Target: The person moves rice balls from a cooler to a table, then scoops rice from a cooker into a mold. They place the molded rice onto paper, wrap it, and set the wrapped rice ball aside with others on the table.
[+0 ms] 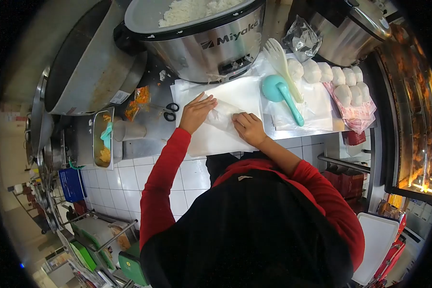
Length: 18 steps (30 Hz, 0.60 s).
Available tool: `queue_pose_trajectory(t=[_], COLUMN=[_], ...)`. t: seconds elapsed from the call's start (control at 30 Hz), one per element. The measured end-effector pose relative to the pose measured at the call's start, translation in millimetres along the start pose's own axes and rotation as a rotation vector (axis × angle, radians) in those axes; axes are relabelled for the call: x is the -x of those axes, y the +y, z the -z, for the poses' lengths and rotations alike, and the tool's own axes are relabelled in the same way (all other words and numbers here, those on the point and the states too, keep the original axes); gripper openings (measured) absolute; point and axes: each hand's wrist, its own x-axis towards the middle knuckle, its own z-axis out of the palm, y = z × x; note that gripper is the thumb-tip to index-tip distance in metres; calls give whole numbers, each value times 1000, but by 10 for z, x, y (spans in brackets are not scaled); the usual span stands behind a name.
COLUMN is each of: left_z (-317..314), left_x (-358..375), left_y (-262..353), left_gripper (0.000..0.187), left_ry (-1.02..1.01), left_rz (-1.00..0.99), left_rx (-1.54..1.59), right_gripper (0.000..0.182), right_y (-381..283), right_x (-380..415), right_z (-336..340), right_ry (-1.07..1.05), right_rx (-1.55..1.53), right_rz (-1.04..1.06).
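A folded sheet of white wrapping paper (222, 116) lies on a stack of white paper sheets (204, 140) on the metal counter. My left hand (197, 113) rests on the left end of the folded paper, fingers stretched out over it. At the other end, my right hand (249, 128) has its fingers curled and pinched on the paper. Whatever the fold may contain is hidden. To the right of the stack lie a turquoise rice scoop (279, 93) and a pale serving fork (279, 60). Black-handled scissors (171, 112) sit near my left hand.
Behind the paper stands a Miyako rice cooker (192, 57) holding white rice (197, 12). Several white paper-wrapped bundles (338, 77) sit at right. A big metal pot (77, 72), a clear cup (130, 130) and a metal food tray (98, 156) are at left.
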Motion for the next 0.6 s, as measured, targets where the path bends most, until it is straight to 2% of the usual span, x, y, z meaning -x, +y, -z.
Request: queue_pose_trajectory(t=[0.1,0.2,0.3,0.4,0.5,0.6], left_z=[59,319,39,-98,-183,-44], left_x=[74,13,464,516,526,430], left_y=[8,291,120,106,11,13], left_gripper=[24,20,23,23,22,22], left_ry=[-34,104,-131,-142,-54,-99], left_rz=[-28,-50,-59,254,240,259], left_rx=[-65,-193,-142,148,143,211], right_gripper=[7,8,9,11,14,16], right_y=[21,38,51,51,42,51], right_x=[23,24,45,51,36,46], right_z=[-6,-5,-10,-26,-35,-12], right_ry=[2,7,4,-26,-33,-43], right_rx=[-22,-25,-28,-32,-32,-12], right_rz=[-13,-4,1,23,63,89])
